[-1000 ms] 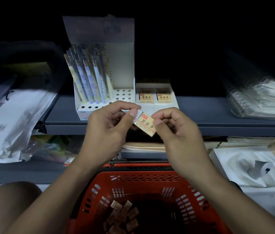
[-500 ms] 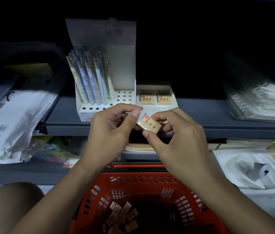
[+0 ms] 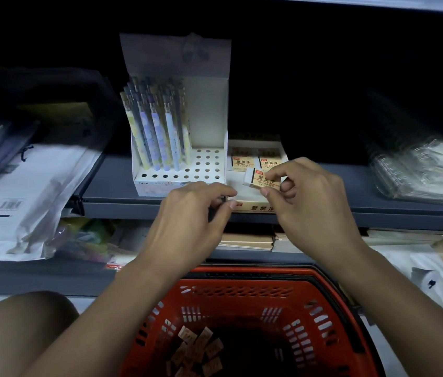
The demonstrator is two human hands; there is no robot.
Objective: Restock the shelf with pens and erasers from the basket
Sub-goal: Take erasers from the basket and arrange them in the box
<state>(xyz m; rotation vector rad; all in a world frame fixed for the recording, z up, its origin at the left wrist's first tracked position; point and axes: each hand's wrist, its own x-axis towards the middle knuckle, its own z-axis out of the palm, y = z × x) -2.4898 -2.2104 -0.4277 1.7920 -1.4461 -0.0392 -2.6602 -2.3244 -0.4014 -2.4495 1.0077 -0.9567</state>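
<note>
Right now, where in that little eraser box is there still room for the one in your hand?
The eraser box has two erasers filling its back row. Its front floor, between them and the front wall, looks bare; the right hand holds the eraser over it. The pen display crowds its left side, with the left hand at the front corner.

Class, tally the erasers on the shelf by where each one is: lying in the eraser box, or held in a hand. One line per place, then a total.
Erasers lying in the eraser box: 2
Eraser held in the right hand: 1
Total: 3
</note>
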